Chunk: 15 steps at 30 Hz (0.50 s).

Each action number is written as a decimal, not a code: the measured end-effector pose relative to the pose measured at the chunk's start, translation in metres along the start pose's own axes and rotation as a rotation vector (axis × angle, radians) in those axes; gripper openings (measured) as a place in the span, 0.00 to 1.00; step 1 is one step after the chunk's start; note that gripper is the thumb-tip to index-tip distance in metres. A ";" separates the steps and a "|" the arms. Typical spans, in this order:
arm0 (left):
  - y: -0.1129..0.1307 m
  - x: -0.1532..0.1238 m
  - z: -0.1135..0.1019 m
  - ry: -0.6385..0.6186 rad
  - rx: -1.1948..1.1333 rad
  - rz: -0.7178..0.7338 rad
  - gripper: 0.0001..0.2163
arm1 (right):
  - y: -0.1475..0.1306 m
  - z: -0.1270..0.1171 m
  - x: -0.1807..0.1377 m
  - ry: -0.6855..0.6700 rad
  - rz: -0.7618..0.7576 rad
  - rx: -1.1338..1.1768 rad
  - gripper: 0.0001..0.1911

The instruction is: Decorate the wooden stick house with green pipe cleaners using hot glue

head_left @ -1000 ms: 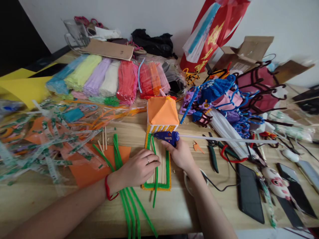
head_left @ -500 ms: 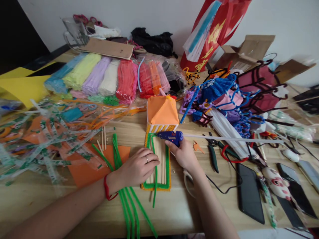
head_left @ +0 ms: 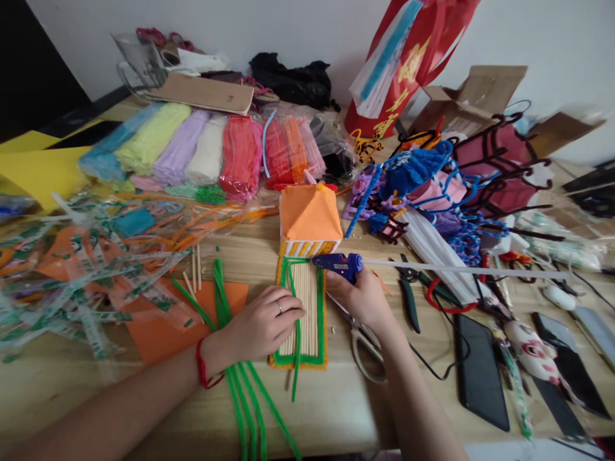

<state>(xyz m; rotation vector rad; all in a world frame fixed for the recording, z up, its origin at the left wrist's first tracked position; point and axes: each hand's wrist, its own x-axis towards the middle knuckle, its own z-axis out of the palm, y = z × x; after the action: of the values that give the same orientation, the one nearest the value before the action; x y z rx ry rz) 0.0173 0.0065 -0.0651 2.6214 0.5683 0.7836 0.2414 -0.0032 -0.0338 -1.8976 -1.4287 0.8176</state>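
Note:
My right hand (head_left: 369, 299) grips a blue hot glue gun (head_left: 342, 263), its nozzle pointing left over the top edge of a panel. A long white glue stick (head_left: 461, 269) sticks out of the gun's back. The panel is made of wooden sticks (head_left: 311, 307) framed in green and orange pipe cleaners. My left hand (head_left: 266, 323) lies over the panel's left side, fingers closed on a green pipe cleaner (head_left: 295, 374) that runs lengthwise and overhangs the near edge. Behind the panel stands a small house with an orange roof (head_left: 310, 211). More green pipe cleaners (head_left: 245, 410) lie under my left wrist.
Scissors (head_left: 368, 355) lie beside my right forearm, with pliers (head_left: 408, 301) and a phone (head_left: 480, 371) further right. Plastic wrappers (head_left: 96, 288) cover the left. Bundled pipe cleaners (head_left: 170, 147) line the back; blue and pink crafts (head_left: 423, 173) pile up at back right.
My right hand has drawn the glue gun to the right, away from the panel's upper left corner, exposing more of the scissors. My left hand stays nearly still on the green pipe cleaner.

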 end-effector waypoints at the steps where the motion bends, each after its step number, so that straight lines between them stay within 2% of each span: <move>1: 0.000 0.000 0.000 0.005 -0.002 -0.001 0.12 | 0.000 -0.001 0.000 0.003 0.011 -0.011 0.16; 10: -0.004 -0.002 0.001 0.052 0.015 -0.053 0.13 | 0.003 -0.013 0.003 0.049 0.070 -0.088 0.19; 15: -0.006 -0.003 0.003 0.128 0.024 -0.148 0.16 | 0.010 -0.024 -0.006 0.056 0.136 0.061 0.23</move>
<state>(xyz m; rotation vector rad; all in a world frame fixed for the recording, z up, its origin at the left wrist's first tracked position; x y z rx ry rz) 0.0152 0.0092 -0.0715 2.5285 0.8024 0.9065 0.2646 -0.0136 -0.0268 -1.9720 -1.2389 0.8540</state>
